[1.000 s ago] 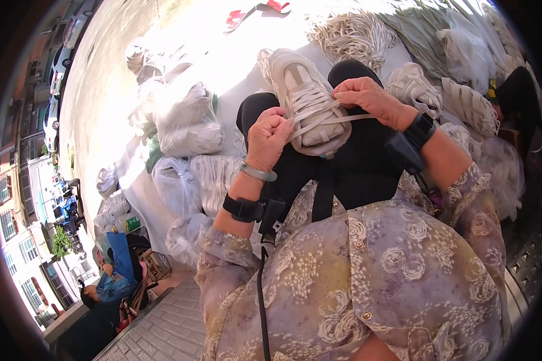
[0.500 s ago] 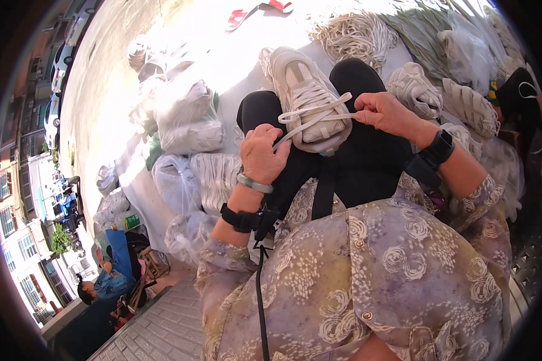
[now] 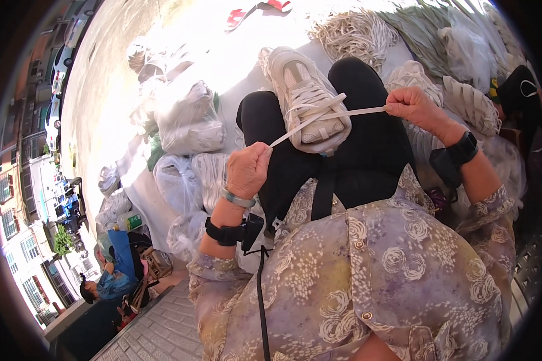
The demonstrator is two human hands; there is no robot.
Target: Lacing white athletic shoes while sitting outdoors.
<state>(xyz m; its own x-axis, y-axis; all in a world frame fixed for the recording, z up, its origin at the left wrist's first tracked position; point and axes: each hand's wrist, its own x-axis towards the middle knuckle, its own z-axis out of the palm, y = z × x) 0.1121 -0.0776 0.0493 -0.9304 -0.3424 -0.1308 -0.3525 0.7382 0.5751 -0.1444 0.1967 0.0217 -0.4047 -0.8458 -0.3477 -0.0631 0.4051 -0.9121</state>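
Note:
A beige-white sneaker (image 3: 312,78) rests between my knees, its toe pointing away from me and its heel toward my lap. Flat white shoelaces (image 3: 361,112) cross its tongue and stretch out to both sides, pulled taut. My left hand (image 3: 248,168) is closed on one lace end, low to the left of the shoe. Higher up on the right, my right hand (image 3: 417,109) pinches the other end between thumb and fingers. One lace loop sticks up over the crossing at the shoe's opening.
Clear plastic bags of white laces (image 3: 190,120) lie to the left. A heap of loose laces (image 3: 355,36) sits at the far side, with more pale shoes (image 3: 412,81) to the right. Red-and-white sandals (image 3: 247,17) lie far ahead. A person in blue (image 3: 117,274) sits at lower left.
Both hands have moved apart, my left down and leftward, my right outward to the right. The lace between them has drawn tight and the loop over the shoe has become smaller.

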